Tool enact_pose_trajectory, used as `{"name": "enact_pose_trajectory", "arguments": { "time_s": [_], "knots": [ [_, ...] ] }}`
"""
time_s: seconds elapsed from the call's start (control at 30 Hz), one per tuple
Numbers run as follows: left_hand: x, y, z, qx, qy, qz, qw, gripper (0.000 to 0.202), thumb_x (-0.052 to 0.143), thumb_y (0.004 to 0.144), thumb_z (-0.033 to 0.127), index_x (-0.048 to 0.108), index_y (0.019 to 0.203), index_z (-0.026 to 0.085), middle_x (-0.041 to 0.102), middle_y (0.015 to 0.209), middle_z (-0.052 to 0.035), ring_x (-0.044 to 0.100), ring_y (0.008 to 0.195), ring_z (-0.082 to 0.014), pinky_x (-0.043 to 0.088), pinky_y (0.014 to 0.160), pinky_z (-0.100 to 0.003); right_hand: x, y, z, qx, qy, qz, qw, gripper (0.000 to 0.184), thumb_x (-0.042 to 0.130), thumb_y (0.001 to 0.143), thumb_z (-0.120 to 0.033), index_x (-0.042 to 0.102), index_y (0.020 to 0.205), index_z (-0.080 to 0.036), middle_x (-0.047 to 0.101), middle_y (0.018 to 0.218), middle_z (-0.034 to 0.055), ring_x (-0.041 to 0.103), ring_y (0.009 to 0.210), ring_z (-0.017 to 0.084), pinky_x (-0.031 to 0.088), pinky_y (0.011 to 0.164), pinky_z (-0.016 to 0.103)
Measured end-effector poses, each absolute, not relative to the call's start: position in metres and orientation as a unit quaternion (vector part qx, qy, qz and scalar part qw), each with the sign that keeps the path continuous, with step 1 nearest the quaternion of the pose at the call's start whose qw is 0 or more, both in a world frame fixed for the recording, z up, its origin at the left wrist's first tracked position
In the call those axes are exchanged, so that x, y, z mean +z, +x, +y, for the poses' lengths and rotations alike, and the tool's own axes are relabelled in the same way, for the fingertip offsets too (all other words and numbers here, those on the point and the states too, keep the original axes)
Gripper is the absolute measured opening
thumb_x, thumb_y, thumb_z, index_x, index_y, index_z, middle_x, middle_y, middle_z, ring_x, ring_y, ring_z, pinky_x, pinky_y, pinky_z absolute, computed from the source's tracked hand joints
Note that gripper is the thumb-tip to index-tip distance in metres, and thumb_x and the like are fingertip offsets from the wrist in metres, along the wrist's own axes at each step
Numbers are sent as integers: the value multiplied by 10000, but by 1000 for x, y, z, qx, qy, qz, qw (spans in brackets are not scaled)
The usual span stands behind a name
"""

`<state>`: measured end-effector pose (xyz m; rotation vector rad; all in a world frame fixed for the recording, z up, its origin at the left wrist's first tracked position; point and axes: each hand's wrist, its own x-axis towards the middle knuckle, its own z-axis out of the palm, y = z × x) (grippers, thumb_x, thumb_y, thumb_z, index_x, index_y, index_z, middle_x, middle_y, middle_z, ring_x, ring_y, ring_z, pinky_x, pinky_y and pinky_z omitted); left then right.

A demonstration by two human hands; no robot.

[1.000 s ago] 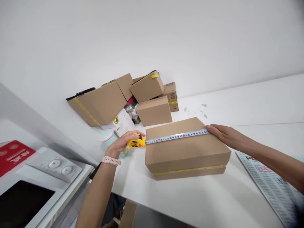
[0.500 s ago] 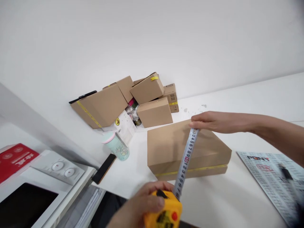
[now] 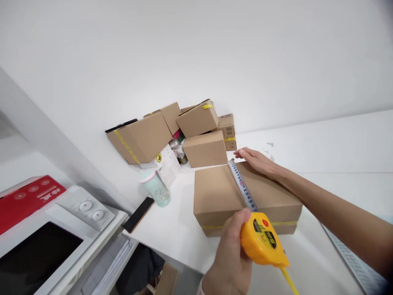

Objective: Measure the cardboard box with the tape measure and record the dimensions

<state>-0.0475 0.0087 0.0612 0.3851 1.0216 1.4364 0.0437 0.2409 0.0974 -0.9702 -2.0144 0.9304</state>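
Observation:
My left hand (image 3: 231,250) is wrapped round a yellow tape measure (image 3: 264,241) in front of a closed cardboard box (image 3: 215,192). From its case the metal blade (image 3: 241,184) runs out over the top of the box, with its hooked end near the far edge. Beside that end is my right hand (image 3: 254,159), fingers stretched out along the box's far edge. Whether its fingertips touch the hook I cannot tell. A yellow strap hangs from the case.
More cardboard boxes (image 3: 205,151) are stacked against the wall. A mint-green tumbler (image 3: 158,190) and a black flat object (image 3: 138,215) lie left on the white table (image 3: 181,223). A microwave (image 3: 46,250) stands at far left, and a printed mat (image 3: 346,254) is at right.
My left hand has moved right and up with the tape measure, nearer the box. My right hand has shifted left, its fingers off the blade, which now slants the other way.

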Motion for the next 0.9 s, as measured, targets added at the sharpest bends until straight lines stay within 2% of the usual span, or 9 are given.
{"name": "enact_pose_trajectory", "arguments": {
  "time_s": [0.07, 0.17, 0.3, 0.37, 0.5, 0.67, 0.9],
  "knots": [
    [68, -47, 15, 634, 108, 446, 622, 382, 867, 681, 463, 636, 821, 193, 662, 871, -47, 662, 907, -237, 530, 820, -341, 88, 43, 242, 359, -337, -800, 345, 552, 334, 996, -588, 672, 1256, -238, 656, 1390, 93, 574, 1294, 294, 401, 1113, 408],
    [77, -46, 20, 627, 88, 453, 628, 368, 872, 672, 422, 634, 806, 175, 654, 835, -38, 641, 822, -205, 514, 743, -305, 81, 42, 247, 323, -277, -849, 314, 594, 339, 993, -624, 700, 1286, -254, 638, 1436, 77, 521, 1367, 324, 346, 1169, 458],
    [89, -45, 23, 622, 72, 482, 613, 333, 853, 685, 391, 637, 799, 165, 650, 820, -46, 611, 755, -183, 487, 661, -278, 74, 37, 256, 249, -314, -884, 241, 554, 363, 989, -607, 699, 1323, -319, 667, 1407, 41, 546, 1333, 368, 414, 1098, 528],
    [93, -45, 24, 619, 75, 490, 609, 302, 826, 714, 377, 640, 798, 155, 652, 823, -56, 598, 730, -174, 480, 638, -273, 72, 35, 257, 227, -338, -886, 221, 550, 373, 987, -592, 681, 1355, -323, 666, 1406, 52, 560, 1311, 379, 438, 1063, 540],
    [98, -48, 25, 611, 72, 488, 619, 255, 741, 803, 357, 662, 870, 124, 669, 886, -94, 620, 765, -189, 496, 668, -287, 72, 33, 255, 214, -352, -887, 207, 549, 400, 975, -555, 683, 1363, -288, 676, 1384, 89, 589, 1271, 377, 443, 1049, 526],
    [101, -51, 26, 604, 48, 488, 628, 230, 613, 917, 339, 659, 929, 113, 691, 921, -121, 646, 781, -208, 505, 685, -307, 78, 29, 253, 205, -381, -880, 195, 565, 396, 959, -605, 691, 1339, -308, 692, 1368, 52, 603, 1270, 354, 427, 1077, 506],
    [104, -53, 26, 610, 20, 490, 622, 264, 556, 981, 348, 646, 958, 101, 693, 908, -118, 654, 757, -194, 509, 684, -300, 82, 15, 262, 209, -431, -862, 166, 550, 450, 915, -661, 749, 1208, -304, 744, 1259, 85, 651, 1185, 391, 448, 1006, 609]
  ]
}}
